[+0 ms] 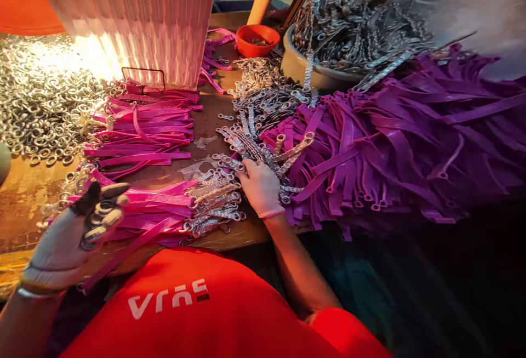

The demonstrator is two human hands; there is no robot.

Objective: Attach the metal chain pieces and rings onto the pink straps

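My left hand [78, 237], in a white glove with darkened fingertips, is raised at the table's near left edge. Its fingers are curled, and what lies in them I cannot make out. A magenta strap [135, 240] slants past just beside it, from a bundle of magenta straps [152, 202] with metal rings at their left ends and silver braided pieces [217, 199] at their right. My right hand [261, 188], in a pale glove, reaches into a heap of silver braided strips [246, 144] with eyelet ends. Its fingers are bent down around a strip, fingertips partly hidden.
Loose metal rings [41, 100] pile up at left by a ribbed translucent panel [143, 18]. More magenta straps [139, 133] lie beneath it. An orange bowl [257, 41] and a tub [320, 75] of silver strips stand behind. Purple straps [390, 128] cover the right side.
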